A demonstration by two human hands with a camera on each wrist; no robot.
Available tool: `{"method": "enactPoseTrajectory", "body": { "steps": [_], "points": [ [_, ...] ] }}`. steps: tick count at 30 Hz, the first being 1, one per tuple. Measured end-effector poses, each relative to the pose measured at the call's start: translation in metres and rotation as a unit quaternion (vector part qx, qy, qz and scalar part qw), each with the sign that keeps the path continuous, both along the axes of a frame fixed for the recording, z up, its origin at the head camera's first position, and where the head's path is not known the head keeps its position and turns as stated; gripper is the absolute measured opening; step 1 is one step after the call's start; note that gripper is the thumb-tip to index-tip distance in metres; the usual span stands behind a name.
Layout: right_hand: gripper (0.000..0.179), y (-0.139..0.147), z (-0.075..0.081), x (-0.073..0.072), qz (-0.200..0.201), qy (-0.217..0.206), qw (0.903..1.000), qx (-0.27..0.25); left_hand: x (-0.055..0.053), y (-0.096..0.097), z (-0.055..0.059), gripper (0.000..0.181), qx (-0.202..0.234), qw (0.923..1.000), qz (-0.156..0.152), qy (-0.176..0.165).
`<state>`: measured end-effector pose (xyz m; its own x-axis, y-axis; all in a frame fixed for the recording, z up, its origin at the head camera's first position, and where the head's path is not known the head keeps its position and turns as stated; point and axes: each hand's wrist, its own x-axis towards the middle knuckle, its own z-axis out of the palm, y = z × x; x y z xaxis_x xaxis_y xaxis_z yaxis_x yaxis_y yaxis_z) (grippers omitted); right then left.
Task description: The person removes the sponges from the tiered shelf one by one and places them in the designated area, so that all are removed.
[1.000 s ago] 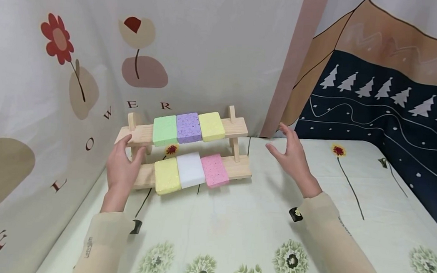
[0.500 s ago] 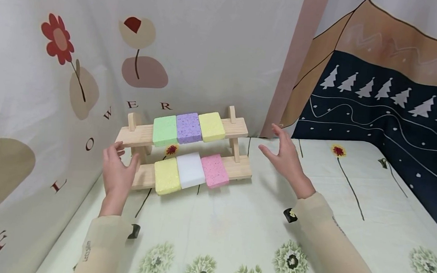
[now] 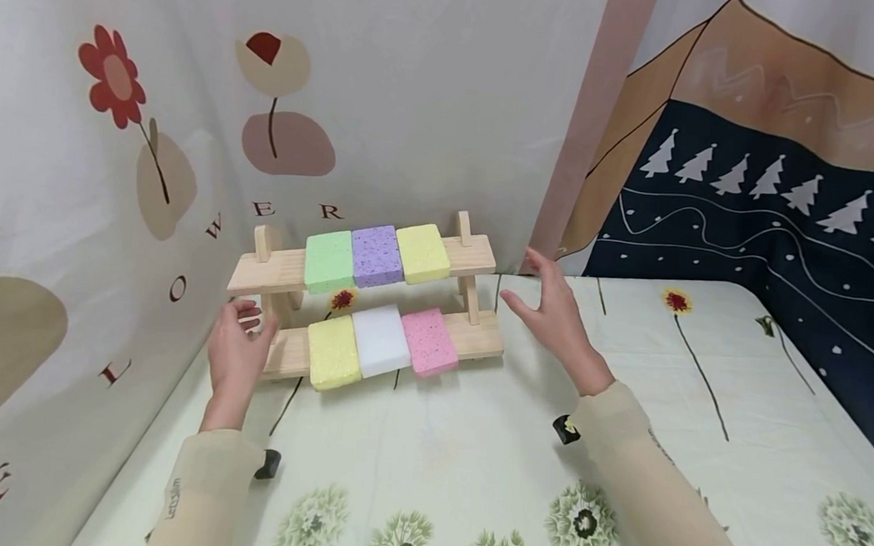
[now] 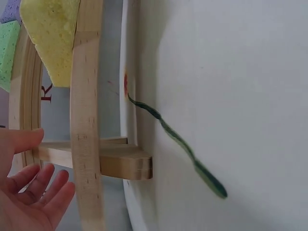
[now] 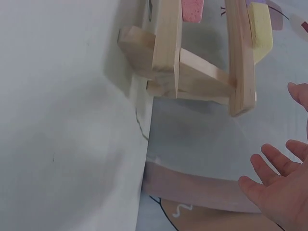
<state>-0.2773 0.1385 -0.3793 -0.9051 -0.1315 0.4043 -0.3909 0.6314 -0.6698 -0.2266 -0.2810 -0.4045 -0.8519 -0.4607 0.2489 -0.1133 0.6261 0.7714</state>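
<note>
A two-tier wooden rack [image 3: 272, 271] stands by the back wall. Its upper shelf bears a green sponge [image 3: 328, 260], a purple sponge [image 3: 377, 257] and a yellow sponge [image 3: 423, 254] side by side. Below lie another yellow sponge [image 3: 334, 352], a white sponge [image 3: 381, 341] and a pink sponge [image 3: 431, 342]. My left hand [image 3: 235, 348] is at the rack's left end, beneath the top shelf; in the left wrist view its thumb and fingers are spread around a gap by the side support. To the right of the rack, my right hand [image 3: 554, 318] hovers apart from it, fingers loosely extended, holding nothing.
A flower-printed cloth [image 3: 426, 448] covers the table. White printed fabric [image 3: 433, 97] hangs behind and to the left; a dark fabric with tree prints [image 3: 718, 215] borders the right. Small black objects sit at both wrists.
My left hand has slid off the upper shelf's left end to just below it. My right hand has come leftward, closer to the rack. Rack and sponges have kept their places.
</note>
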Motion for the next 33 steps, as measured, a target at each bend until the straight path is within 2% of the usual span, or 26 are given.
{"method": "enactPoseTrajectory", "body": {
  "steps": [10, 18, 33],
  "points": [
    [0.073, -0.017, 0.002, -0.002, 0.023, 0.015, 0.9996, -0.006, -0.004, -0.005, -0.007, 0.047, -0.009, 0.9997, 0.002, -0.023],
    [0.071, -0.029, 0.004, -0.005, 0.044, 0.036, 0.9981, -0.021, -0.008, -0.009, -0.011, 0.043, -0.009, 0.9998, 0.004, -0.015],
    [0.067, -0.045, 0.009, -0.004, 0.061, 0.005, 0.9972, -0.044, -0.01, -0.012, -0.021, 0.04, -0.015, 0.9999, 0.003, 0.002]
  ]
}}
